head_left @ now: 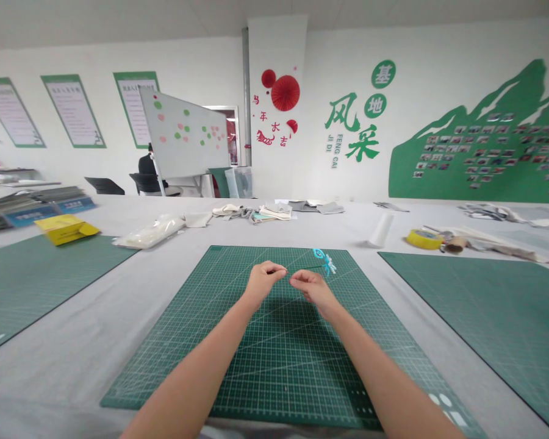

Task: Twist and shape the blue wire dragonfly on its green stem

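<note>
Your left hand point(263, 278) and right hand point(310, 285) both pinch a thin thread point(287, 272) over the cutting mat point(274, 366) — teal ornament point(324, 261) just beyond, unfinished I'd judge.

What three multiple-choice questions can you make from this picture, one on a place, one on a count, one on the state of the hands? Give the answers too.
1. Where does the turquoise thread piece lie?
A. On the middle cutting mat, just beyond the right hand
B. On the yellow box
C. Beside the tape roll

2. How many green cutting mats show on the table?
A. One
B. Two
C. Three

3. How are the left hand and the right hand set?
A. Flat on the mat
B. Fingertips pinched, close together above the mat
C. Wide apart at the table edges

Answers: 1 A, the turquoise piece rests on the middle mat near its far edge. 2 C, one mat lies at the left, one in the middle, one at the right. 3 B, both hands pinch with a fine thread running from them.
</note>
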The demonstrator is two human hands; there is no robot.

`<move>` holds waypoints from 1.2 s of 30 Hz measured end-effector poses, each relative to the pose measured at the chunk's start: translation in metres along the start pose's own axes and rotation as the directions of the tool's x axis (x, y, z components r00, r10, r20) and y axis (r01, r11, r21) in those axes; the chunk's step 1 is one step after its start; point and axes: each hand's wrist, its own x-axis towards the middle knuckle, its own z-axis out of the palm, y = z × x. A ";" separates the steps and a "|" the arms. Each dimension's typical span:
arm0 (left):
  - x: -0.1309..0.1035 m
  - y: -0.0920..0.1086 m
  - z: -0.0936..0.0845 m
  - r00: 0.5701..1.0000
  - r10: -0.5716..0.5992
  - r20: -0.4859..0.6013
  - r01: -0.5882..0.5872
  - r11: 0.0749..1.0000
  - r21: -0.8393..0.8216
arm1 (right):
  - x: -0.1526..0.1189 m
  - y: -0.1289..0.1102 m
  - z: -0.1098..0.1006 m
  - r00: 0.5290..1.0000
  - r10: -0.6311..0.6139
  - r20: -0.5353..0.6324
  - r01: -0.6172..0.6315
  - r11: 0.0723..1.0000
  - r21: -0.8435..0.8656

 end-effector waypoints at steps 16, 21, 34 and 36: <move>-0.008 0.006 0.003 0.981 0.187 -0.049 -0.151 0.900 0.409 | -0.018 -0.013 0.007 0.862 -0.506 0.037 0.364 0.567 -0.739; -0.009 0.009 0.000 0.955 0.276 0.112 -0.297 0.855 0.425 | -0.019 -0.017 -0.002 0.834 -0.552 -0.007 0.330 0.507 -0.796; -0.005 0.025 -0.019 0.874 0.278 0.399 -0.394 0.886 0.245 | -0.006 -0.022 -0.026 0.944 -0.323 -0.058 0.236 0.789 -0.567; -0.006 0.028 -0.019 0.867 0.262 0.425 -0.373 0.906 0.201 | -0.004 -0.022 -0.031 0.963 -0.268 -0.017 0.230 0.856 -0.463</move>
